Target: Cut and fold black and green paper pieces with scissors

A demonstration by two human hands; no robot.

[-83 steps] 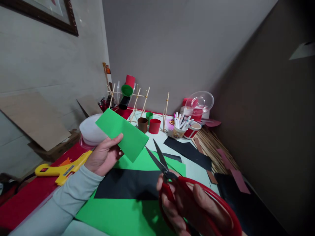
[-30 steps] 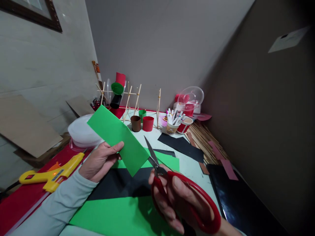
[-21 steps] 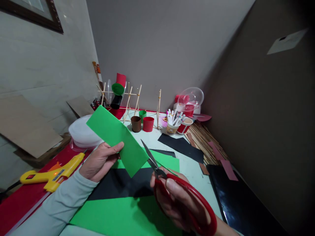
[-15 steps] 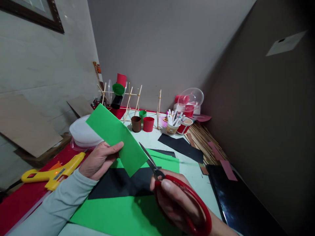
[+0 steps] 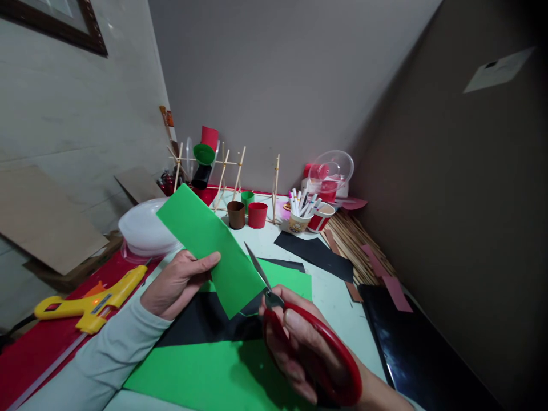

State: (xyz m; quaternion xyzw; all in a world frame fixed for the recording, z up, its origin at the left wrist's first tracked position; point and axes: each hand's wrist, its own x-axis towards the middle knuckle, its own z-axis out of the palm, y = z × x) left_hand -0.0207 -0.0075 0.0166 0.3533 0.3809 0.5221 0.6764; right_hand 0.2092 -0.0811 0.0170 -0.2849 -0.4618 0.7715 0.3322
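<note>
My left hand [image 5: 184, 279] pinches a tilted green sheet [image 5: 212, 245], thumb on its front face, fingers behind. Wrapped round the red handles of a pair of scissors [image 5: 342, 354] is my right hand [image 5: 295, 325]. The scissors' upper blade stands over the sheet's right edge, near the lower right corner; the lower blade is hidden behind the sheet. Below both hands lie a black sheet [image 5: 188, 334] and a larger green sheet [image 5: 188, 371] on the pale table.
At left lies a yellow glue gun [image 5: 94, 299]. Brown, green and red cups [image 5: 257, 216] stand behind, near a stick frame [image 5: 231, 164]. Markers in a cup [image 5: 299, 220], bundled sticks [image 5: 363, 245] and black paper [image 5: 317, 254] are at right.
The green sheet and my left hand have moved slightly right and down. The scissors have shifted a little, and the lower right corner of the sheet now sits deeper between the blades.
</note>
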